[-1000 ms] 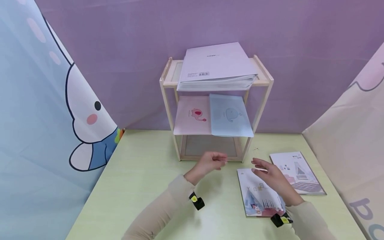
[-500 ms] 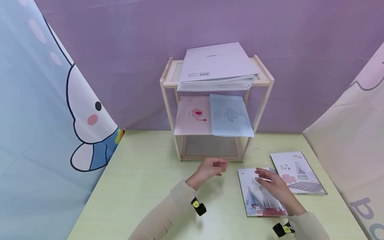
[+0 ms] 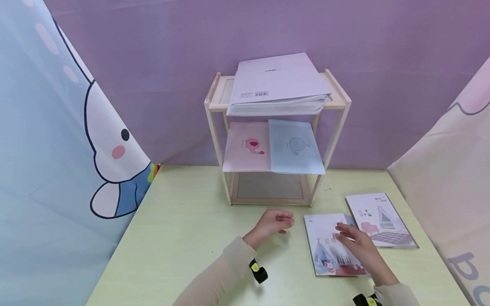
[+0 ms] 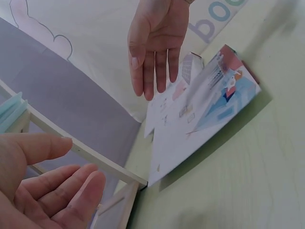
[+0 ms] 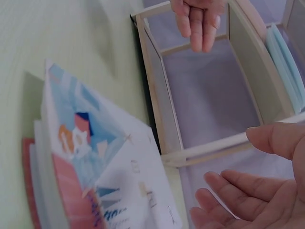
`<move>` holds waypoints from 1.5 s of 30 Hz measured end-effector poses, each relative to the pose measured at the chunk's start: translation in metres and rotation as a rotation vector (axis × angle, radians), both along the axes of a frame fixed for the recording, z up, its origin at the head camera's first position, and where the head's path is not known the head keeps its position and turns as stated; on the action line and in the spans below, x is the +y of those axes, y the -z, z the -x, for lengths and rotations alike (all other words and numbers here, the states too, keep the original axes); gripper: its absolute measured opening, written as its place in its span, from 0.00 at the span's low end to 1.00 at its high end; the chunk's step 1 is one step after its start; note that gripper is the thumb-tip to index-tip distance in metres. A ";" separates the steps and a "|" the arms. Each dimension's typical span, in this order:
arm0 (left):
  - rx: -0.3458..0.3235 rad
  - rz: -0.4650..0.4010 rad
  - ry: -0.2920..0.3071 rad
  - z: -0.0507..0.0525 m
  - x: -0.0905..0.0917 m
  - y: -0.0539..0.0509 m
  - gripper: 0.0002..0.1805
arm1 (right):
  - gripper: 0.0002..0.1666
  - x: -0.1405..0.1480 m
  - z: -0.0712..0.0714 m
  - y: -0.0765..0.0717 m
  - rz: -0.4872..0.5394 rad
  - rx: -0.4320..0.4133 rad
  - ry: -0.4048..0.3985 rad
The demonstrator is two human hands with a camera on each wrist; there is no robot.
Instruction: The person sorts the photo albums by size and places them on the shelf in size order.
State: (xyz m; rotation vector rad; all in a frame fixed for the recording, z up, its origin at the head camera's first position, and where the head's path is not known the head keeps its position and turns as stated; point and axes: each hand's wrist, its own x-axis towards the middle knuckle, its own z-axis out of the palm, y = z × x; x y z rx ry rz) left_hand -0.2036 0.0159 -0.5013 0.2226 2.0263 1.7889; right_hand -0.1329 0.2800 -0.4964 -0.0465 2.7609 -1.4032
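Note:
My left hand hovers over the table in front of the shelf's lower tier, fingers loosely bent and holding nothing. My right hand is above the nearer illustrated book, fingers relaxed, nothing in them. In the left wrist view a gap shows between the thumb and fingers of my left hand. The right wrist view shows my right hand with thumb and fingers apart, beside the book. A second illustrated book lies behind and to the right, its edge close to the first.
A wooden shelf stands at the back of the table. Thick white albums lie on its top. A pink booklet and a blue booklet lie side by side on the middle tier. Printed curtains hang at both sides.
Both hands have moved back toward the near edge of the table, the right one also a little to the right. The books and booklets have stayed in place.

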 end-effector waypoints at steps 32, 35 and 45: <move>-0.164 -0.014 -0.148 -0.011 0.017 0.060 0.14 | 0.29 0.048 -0.026 0.037 -0.007 -0.152 0.259; -0.181 -0.009 -0.158 -0.013 0.019 0.063 0.13 | 0.31 0.052 -0.026 0.040 0.004 -0.194 0.261; -0.183 -0.007 -0.144 -0.019 0.030 0.069 0.13 | 0.33 0.054 -0.026 0.043 0.001 -0.290 0.254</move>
